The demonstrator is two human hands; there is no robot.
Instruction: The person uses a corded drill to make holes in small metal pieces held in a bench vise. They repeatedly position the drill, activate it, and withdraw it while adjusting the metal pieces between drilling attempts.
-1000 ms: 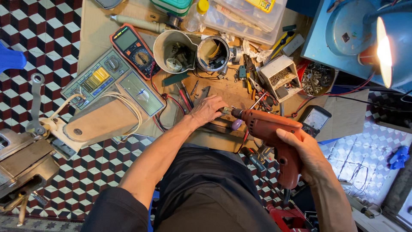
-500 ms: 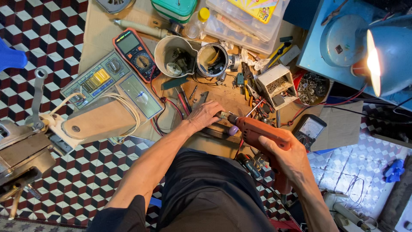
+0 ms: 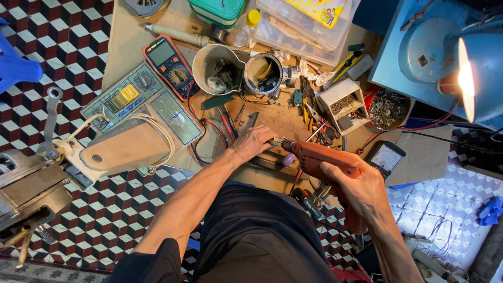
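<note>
Fingers (image 3: 260,137) of the left hand (image 3: 253,144) lie spread and flat, pressing down on something small on the desk (image 3: 126,36); what sits under them is hidden. Far left, a blue stool (image 3: 15,65) stands on the checkered floor (image 3: 78,31), and a grey vise (image 3: 26,191) sits below it. A beige iron (image 3: 123,149) with a white cord lies on its side over a grey test box (image 3: 139,102). Just above, a red multimeter (image 3: 170,65) lies face up. Next come a cream cup (image 3: 217,68) and a tin can (image 3: 263,73), both full of small parts, touching side by side. Red wires (image 3: 209,131) run from the multimeter toward the left hand. Right of that hand, the orange drill (image 3: 327,162) points left, its chuck just beside the fingertips. The right hand (image 3: 361,191) is wrapped tight around the drill's grip. Behind the drill stands a small white box (image 3: 343,102) of screws, with pliers (image 3: 314,115) beside it. A black meter (image 3: 385,157) lies just right of the drill. A clear bin (image 3: 309,23) sits at the top edge. Far right, a blue lamp (image 3: 482,68) shines brightly.
</note>
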